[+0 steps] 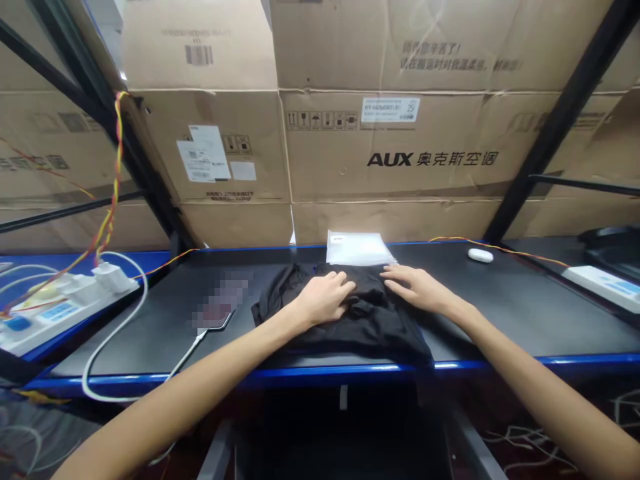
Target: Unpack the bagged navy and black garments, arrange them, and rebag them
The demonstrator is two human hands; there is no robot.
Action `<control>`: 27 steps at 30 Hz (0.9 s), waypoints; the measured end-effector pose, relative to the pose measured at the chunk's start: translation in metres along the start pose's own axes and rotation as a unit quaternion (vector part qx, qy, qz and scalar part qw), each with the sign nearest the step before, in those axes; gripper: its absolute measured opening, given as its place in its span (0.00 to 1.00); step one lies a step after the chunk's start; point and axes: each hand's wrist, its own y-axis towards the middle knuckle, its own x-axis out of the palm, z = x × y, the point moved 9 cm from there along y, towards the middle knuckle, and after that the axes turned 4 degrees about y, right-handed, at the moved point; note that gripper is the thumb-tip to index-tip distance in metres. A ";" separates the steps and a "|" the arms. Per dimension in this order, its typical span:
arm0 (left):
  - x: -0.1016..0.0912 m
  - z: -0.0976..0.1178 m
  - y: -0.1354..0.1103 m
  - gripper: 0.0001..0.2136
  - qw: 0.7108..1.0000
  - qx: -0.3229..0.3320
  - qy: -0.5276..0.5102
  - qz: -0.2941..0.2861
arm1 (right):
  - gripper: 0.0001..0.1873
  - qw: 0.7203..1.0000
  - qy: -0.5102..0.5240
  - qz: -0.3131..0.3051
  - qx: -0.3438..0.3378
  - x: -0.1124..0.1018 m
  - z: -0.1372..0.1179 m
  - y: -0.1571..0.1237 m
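Note:
A crumpled piece of black fabric (360, 337), perhaps a garment, lies in a loose heap at the front of the dark tabletop. My left hand (325, 298) rests on its upper middle, fingers curled and closed on a fold of the cloth. At the heap's upper right edge, my right hand (415, 287) lies with fingers stretched out and apart, the fingertips touching the fabric. Just behind the heap is a stack of clear plastic bags (357, 248), its near edge covered by the cloth.
A phone (220, 303) with a white cable lies to the left. Power strips stand at far left (65, 307) and right (607, 285). A small white case (481, 255) sits at the back right. Cardboard boxes (325, 167) wall the back, between black posts.

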 end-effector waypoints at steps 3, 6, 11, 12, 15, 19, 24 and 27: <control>-0.002 -0.007 -0.009 0.25 0.996 0.042 -0.078 0.001 | 0.21 0.999 0.021 -0.039 0.002 0.006 -0.005 -0.014; -0.010 -0.016 -0.018 0.33 0.985 0.097 -0.141 -0.006 | 0.24 0.997 0.037 -0.062 0.016 0.008 -0.006 -0.022; -0.005 -0.033 -0.014 0.30 0.972 0.099 -0.212 -0.016 | 0.26 0.993 0.065 -0.097 0.036 0.012 0.000 -0.028; -0.003 -0.035 -0.012 0.27 0.972 0.093 -0.216 -0.014 | 0.26 0.992 0.071 -0.101 0.037 0.013 0.002 -0.028; 0.001 -0.038 -0.004 0.22 0.977 0.073 -0.200 -0.006 | 0.25 0.990 0.083 -0.108 0.037 0.015 0.006 -0.030; -0.009 -0.034 0.006 0.13 0.984 0.032 -0.173 0.012 | 0.25 0.989 0.091 -0.105 0.040 0.015 0.008 -0.031; -0.037 -0.027 0.021 0.07 0.982 -0.088 -0.145 0.084 | 0.24 0.993 0.107 -0.034 0.045 -0.004 0.004 -0.027; -0.042 -0.011 0.031 0.09 0.979 -0.139 -0.116 0.099 | 0.23 0.989 0.126 0.016 0.074 -0.016 0.010 -0.027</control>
